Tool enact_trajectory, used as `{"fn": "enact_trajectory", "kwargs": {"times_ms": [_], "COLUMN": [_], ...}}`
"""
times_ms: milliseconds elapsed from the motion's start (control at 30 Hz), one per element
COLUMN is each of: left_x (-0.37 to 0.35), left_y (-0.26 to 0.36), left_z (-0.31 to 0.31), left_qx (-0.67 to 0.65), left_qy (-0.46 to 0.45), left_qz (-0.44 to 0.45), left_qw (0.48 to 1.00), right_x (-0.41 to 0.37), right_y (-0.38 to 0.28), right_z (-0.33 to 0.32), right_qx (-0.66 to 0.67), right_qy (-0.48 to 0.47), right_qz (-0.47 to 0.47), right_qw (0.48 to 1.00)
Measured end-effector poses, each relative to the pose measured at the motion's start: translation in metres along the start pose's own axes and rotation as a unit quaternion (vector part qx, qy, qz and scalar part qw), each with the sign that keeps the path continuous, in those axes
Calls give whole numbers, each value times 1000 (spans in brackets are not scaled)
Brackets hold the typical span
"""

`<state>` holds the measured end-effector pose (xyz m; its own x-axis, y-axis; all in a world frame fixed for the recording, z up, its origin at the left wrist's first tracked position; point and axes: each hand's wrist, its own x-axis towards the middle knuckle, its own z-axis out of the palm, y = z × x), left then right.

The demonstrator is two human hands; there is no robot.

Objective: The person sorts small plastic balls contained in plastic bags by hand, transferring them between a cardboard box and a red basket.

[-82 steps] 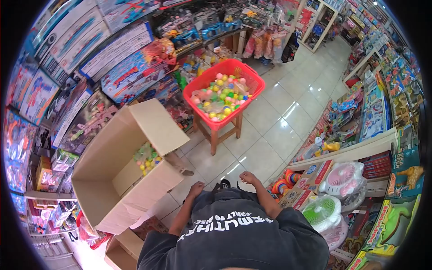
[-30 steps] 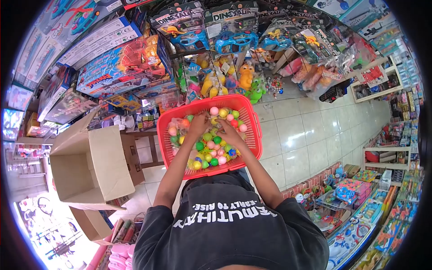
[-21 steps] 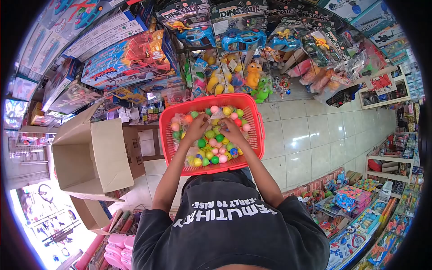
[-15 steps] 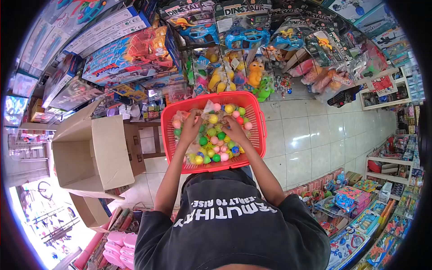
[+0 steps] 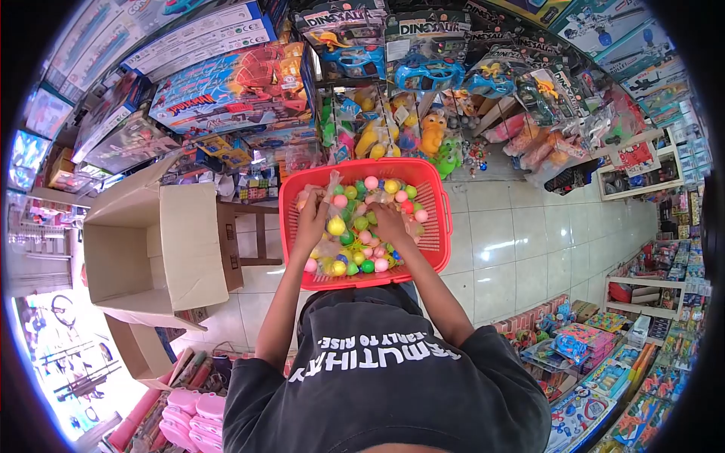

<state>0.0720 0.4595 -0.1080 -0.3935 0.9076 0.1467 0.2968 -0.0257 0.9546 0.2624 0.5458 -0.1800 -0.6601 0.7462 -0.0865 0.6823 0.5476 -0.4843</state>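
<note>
A red plastic basket (image 5: 442,249) holds many small colourful balls (image 5: 368,266) in yellow, green, pink, blue and red, some of them inside clear plastic bags. At the basket's left side, my left hand (image 5: 310,220) is closed on a clear plastic bag (image 5: 333,183), whose gathered top rises beside the fingers. My right hand (image 5: 390,223) reaches over the balls near the middle of the basket, its fingers curled in among them. What those fingertips hold is hidden.
An open cardboard box (image 5: 195,253) stands left of the basket. Packaged toys (image 5: 427,60) and boxed toys (image 5: 234,83) fill the shelves ahead. Tiled floor (image 5: 506,249) lies to the right, with more toys (image 5: 581,343) at lower right and pink cases (image 5: 192,415) at lower left.
My right hand has moved left and lower into the balls. My left hand remains at the left side with the bag. The whole view has shifted slightly.
</note>
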Motion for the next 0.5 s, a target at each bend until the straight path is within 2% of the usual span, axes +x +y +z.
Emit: {"fn": "enact_trajectory", "kwargs": {"times_ms": [100, 167, 200, 267, 400, 500], "left_x": [-2, -4, -5, -8, -15, -18], "left_y": [-2, 2, 1, -3, -23, -23], "left_z": [-3, -4, -4, -5, -4, -7], "left_qx": [20, 44, 42, 20, -49, -30], "left_qy": [1, 12, 12, -1, 6, -26], "left_qz": [-9, 41, 43, 5, -20, -53], "left_qw": [1000, 998, 998, 1000, 999, 998], "right_x": [4, 5, 4, 1, -8, -13], "right_y": [3, 0, 2, 4, 15, 17], "right_z": [0, -9, -8, -6, -4, -16], "right_qx": [27, 59, 57, 113, 205, 269], "right_qy": [-4, -73, -72, -94, -39, -44], "right_qz": [0, 27, 27, 53, 15, 67], "right_qw": [1000, 995, 995, 988, 978, 960]}}
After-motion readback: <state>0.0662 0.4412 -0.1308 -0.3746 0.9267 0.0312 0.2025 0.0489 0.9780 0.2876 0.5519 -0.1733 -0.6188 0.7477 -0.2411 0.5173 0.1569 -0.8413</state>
